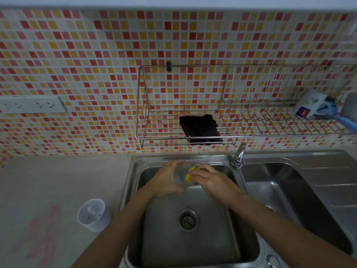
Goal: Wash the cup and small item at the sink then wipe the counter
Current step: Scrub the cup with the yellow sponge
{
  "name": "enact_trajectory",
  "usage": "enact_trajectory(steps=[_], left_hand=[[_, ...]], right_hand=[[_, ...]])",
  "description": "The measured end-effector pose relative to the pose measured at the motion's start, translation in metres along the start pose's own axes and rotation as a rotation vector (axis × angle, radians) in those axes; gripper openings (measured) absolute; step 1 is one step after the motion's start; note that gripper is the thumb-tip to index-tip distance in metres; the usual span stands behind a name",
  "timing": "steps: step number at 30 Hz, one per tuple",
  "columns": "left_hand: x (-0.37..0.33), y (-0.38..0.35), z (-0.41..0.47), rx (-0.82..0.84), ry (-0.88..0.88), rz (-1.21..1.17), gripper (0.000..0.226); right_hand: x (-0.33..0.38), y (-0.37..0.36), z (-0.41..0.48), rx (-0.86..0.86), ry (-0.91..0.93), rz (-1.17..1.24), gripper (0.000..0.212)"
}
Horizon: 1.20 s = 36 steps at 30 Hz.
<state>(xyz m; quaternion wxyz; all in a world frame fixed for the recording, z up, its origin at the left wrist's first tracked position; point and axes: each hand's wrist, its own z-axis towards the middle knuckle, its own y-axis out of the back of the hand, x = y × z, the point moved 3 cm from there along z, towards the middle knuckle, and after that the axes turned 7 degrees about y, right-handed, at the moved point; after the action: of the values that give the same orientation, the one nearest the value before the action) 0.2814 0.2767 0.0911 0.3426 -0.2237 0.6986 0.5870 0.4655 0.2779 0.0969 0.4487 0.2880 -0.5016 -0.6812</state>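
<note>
- My left hand is wrapped around a clear, see-through cup, held on its side over the left basin of the stainless steel double sink.
- My right hand is pinched shut on a yellow sponge, pressed against the cup's mouth end.
- Both hands sit above the back half of the basin; round drain strainer is below them, uncovered.
- Chrome tap stands on the divider between the basins, just right of my right hand.
- White plastic cup stands upright on the grey counter, left of the sink; small bits inside, can't tell what.
- Dark cloth lies in the wire wall rack above the sink.
</note>
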Motion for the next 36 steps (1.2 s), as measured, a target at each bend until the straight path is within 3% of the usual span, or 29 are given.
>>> enact_trajectory(steps=[3,7,11,14,16,18,20,24,26,30,36], left_hand=[[-0.003,-0.007,-0.002,-0.067,0.005,-0.095,0.106],[-0.001,-0.007,-0.002,-0.23,-0.046,-0.023,0.085],[0.003,-0.004,-0.002,-0.229,-0.139,0.126,0.078],[0.0,-0.004,-0.001,-0.179,-0.154,0.181,0.08],[-0.004,-0.003,-0.001,-0.149,-0.161,0.179,0.082],[-0.005,0.0,-0.001,-0.148,-0.163,0.159,0.084],[-0.004,0.004,0.0,-0.144,-0.145,0.158,0.086],[0.003,0.008,-0.002,-0.116,-0.121,0.223,0.084],[0.002,0.003,-0.006,-0.08,-0.115,0.226,0.086],[-0.004,0.001,-0.013,-0.03,-0.074,0.19,0.089],[-0.007,0.005,-0.02,0.0,-0.041,0.111,0.088]], right_hand=[[0.0,0.006,0.004,-0.052,-0.02,0.014,0.045],[0.003,0.008,0.007,-0.059,-0.087,0.108,0.043],[0.006,0.004,0.015,0.073,-0.237,0.338,0.028],[0.004,0.006,0.021,0.15,-0.079,0.127,0.035],[-0.002,0.007,0.021,0.141,0.033,-0.088,0.043],[-0.005,0.007,0.019,0.089,0.039,-0.135,0.044],[-0.001,0.004,0.016,-0.01,-0.042,-0.043,0.041],[0.009,-0.009,0.01,-0.043,-0.428,0.523,0.027],[0.008,-0.005,0.013,0.006,-0.348,0.47,0.027],[0.005,0.001,0.017,-0.001,-0.011,0.164,0.035],[0.016,0.001,0.001,0.053,0.017,0.108,0.033]])
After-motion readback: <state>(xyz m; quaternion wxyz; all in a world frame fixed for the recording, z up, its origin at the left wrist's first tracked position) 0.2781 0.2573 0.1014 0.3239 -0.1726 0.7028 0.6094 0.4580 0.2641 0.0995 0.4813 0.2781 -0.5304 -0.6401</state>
